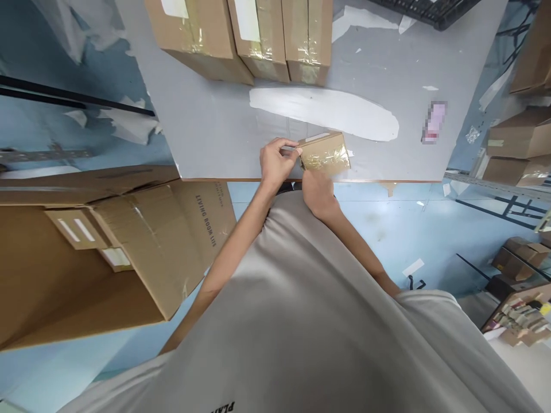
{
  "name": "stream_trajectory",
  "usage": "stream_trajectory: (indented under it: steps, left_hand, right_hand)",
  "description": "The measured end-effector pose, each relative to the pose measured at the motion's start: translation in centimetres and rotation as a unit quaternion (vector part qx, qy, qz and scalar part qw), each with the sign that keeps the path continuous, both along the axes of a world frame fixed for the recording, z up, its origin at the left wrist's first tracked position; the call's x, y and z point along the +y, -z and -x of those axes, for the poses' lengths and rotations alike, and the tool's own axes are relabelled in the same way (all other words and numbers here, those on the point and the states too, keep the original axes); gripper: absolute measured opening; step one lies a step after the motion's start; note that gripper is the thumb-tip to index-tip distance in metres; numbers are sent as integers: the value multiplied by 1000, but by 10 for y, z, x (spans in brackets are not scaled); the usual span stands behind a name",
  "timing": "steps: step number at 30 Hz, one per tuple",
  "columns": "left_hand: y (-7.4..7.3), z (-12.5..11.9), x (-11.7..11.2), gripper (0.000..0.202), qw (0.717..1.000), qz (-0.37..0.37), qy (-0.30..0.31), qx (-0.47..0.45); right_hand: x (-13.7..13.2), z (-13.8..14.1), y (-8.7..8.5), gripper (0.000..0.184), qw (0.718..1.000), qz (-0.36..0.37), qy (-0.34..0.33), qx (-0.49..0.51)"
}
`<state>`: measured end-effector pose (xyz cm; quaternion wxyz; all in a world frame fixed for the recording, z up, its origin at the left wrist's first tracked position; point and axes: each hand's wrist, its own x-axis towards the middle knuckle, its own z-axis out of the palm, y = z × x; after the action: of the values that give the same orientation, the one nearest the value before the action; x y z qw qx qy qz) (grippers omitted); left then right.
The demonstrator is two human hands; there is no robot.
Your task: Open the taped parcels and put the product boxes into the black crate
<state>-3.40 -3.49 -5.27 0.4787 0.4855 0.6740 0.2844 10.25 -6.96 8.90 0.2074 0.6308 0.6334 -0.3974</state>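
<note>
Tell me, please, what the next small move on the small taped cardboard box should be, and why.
I would probably have the right hand smooth the tape while the left hand steadies the small cardboard box: the tape looks creased, the left hand is at the box's left end, and the right hand is at its near side.

Grey surface (413,69), its near edge brown | far left: three big taped cartons (271,51), side by side | far right: black crate (430,14), partly out of view | far middle: white torn pieces (365,17) | middle: one long white patch (322,112), paper or not, unclear | right: pink item (435,120), blurred | near edge: small taped carton (325,158)
</note>
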Motion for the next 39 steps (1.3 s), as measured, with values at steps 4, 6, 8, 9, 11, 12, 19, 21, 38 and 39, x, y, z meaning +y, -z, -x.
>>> stream_trajectory:
  steps: [4,6,8,9,11,12,19,21,38,39]
  left_hand:
    - [2,-4,-5,17,1000,-2,0,6]
    - [3,-5,-6,22,1000,-12,-8,11]
    - [4,-6,-6,28,999,-27,-20,13]
    - [4,-7,-6,32,999,-33,-24,12]
    - [5,-9,-6,39,999,-38,-26,10]
    - [5,-11,-6,43,999,-39,-26,8]
    - [23,-11,-10,69,996,-68,-45,-43]
    - [31,-9,-12,77,995,-68,-30,-70]
    - [3,110,-9,81,993,41,20,-113]
    - [3,121,-10,76,995,38,10,-90]
  right_hand:
    - [3,-3,-17,50,998,30,-32,-53]
    - [6,-5,-20,54,997,28,-38,-52]
    - [10,-6,-17,52,998,22,-40,-45]
    - [11,-5,-15,51,998,20,-42,-41]
    - [8,-4,-13,49,998,22,-45,-40]
    - [5,-4,-14,47,998,25,-47,-40]
    - [-12,-63,-24,36,996,-74,23,-39]
    - [-2,-96,-9,41,978,-163,122,-38]
    - [10,-23,67,58,913,-90,359,172]
    - [10,-16,67,59,915,-85,352,179]
